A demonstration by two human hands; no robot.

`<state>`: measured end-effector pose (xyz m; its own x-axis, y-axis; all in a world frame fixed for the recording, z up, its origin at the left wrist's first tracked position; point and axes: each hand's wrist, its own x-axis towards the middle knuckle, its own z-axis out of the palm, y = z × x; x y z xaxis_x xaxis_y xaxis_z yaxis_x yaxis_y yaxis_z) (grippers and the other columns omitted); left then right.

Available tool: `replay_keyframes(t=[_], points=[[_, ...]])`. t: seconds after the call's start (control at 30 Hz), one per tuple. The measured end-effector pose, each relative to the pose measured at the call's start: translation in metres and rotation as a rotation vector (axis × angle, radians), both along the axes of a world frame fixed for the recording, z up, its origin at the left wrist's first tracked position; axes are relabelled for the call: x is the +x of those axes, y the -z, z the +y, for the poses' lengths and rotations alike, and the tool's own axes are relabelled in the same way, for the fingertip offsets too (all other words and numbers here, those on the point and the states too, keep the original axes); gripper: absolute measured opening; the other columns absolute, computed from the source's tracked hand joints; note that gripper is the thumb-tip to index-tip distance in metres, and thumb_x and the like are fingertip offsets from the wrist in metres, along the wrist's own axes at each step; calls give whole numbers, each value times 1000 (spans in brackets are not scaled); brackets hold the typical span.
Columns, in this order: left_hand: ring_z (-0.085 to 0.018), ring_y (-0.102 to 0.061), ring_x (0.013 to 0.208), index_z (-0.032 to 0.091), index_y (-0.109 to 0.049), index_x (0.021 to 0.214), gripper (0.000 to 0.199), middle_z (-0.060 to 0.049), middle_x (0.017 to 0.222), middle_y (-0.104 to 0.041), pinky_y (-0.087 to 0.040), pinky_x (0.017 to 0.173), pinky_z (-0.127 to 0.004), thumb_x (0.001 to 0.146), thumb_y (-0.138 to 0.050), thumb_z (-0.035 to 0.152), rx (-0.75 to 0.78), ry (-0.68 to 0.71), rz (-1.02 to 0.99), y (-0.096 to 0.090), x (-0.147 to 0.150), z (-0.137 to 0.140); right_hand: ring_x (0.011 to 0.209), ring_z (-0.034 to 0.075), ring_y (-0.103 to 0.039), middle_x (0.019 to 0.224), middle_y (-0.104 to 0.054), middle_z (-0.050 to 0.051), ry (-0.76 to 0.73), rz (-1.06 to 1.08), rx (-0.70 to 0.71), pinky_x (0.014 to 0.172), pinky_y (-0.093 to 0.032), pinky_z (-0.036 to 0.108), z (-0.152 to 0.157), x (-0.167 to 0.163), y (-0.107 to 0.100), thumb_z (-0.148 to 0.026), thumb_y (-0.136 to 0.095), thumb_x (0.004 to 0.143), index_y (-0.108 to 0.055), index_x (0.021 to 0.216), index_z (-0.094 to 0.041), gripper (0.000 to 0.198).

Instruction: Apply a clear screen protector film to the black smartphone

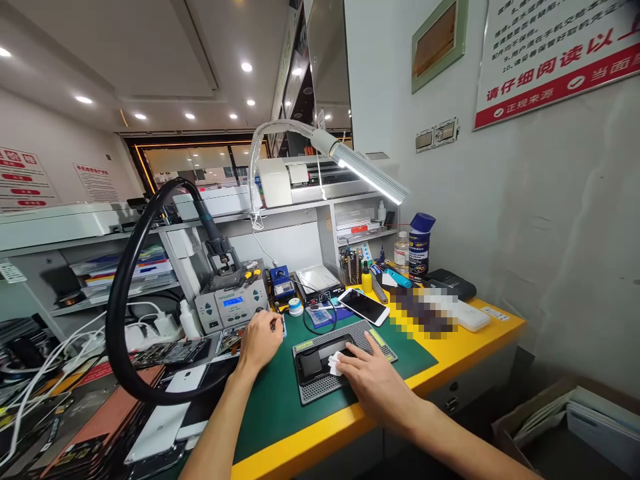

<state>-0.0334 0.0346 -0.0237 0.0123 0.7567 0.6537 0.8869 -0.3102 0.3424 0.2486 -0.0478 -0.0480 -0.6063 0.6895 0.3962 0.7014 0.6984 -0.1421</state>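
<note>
A black phone [313, 362] lies face up on a grey perforated pad [330, 392], which rests on the green mat [270, 417]. My right hand [377, 380] reaches in from the right and presses a folded white wipe [335, 363] onto the phone's glass, some fingers stretched out over its right end. My left hand [263, 340] is left of the pad with fingers curled together. Something small and dark shows at its fingertips, beside a light blue edge; what it holds, if anything, is too hidden to name.
Behind the pad lie a white phone [364, 307], a small round tub [295, 307] and a yellow bottle [367, 280]. A grey soldering station [233, 303] stands back left, with a thick black hose [115, 320] arching forward. Stacked phones and cables crowd the left. A lit lamp [370, 175] hangs overhead.
</note>
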Motion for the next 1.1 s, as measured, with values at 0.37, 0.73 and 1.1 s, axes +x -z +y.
replay_keyframes(t=[0.37,0.73,1.1], points=[[-17,-62,67,22,-59,80,10,-2,75,-66,-50,67,-29,83,-56,31,276,-217,-327,-18,-5,-5,80,21,-72,91,-77,8,49,858,-767,71,-57,30,28,22,-47,-42,-64,86,-74,97,-15,31],[-16,-62,63,20,-62,79,11,-1,72,-66,-52,67,-29,81,-56,29,325,-267,-436,-25,-11,-4,59,16,-68,59,-65,1,90,846,-843,45,-48,20,90,-2,-52,-37,-66,84,-69,83,-13,24],[-15,-61,63,19,-66,87,14,-1,74,-66,-52,65,-27,84,-59,30,331,-199,-378,-18,-6,-1,70,20,-69,75,-73,7,192,585,-432,60,-48,25,120,-15,-64,-24,-65,81,-74,85,-16,12]])
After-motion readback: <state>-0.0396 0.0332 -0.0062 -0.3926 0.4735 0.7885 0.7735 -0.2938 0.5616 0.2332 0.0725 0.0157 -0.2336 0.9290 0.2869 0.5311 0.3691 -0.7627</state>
